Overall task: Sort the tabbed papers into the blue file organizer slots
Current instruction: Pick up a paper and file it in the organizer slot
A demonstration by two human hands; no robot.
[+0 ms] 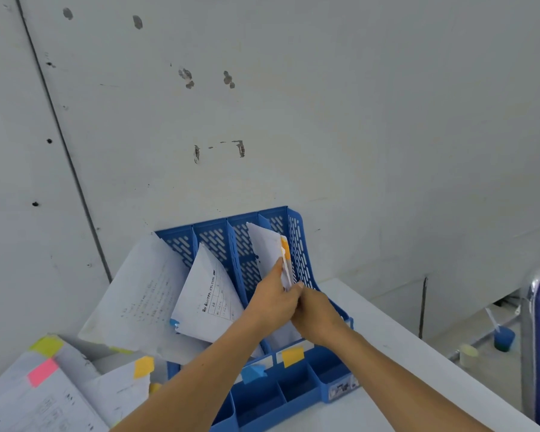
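Orange-tabbed sheet [267, 249] sits partway in the rightmost slot of the blue organizer [300, 244], at the far edge of the worktop [402, 369]. My left hand [272, 302] and right hand [317, 316] both pinch its near edge. Best to hold it upright and slide it straight down between the dividers.

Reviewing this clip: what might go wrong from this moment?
1. The left hand pinches the orange-tabbed paper at its edge, the right hand crowded against it; the sheet may buckle entering the rightmost slot of the blue organizer.
2. The leaning sheets in the left slots tilt far out and may slip if nudged.
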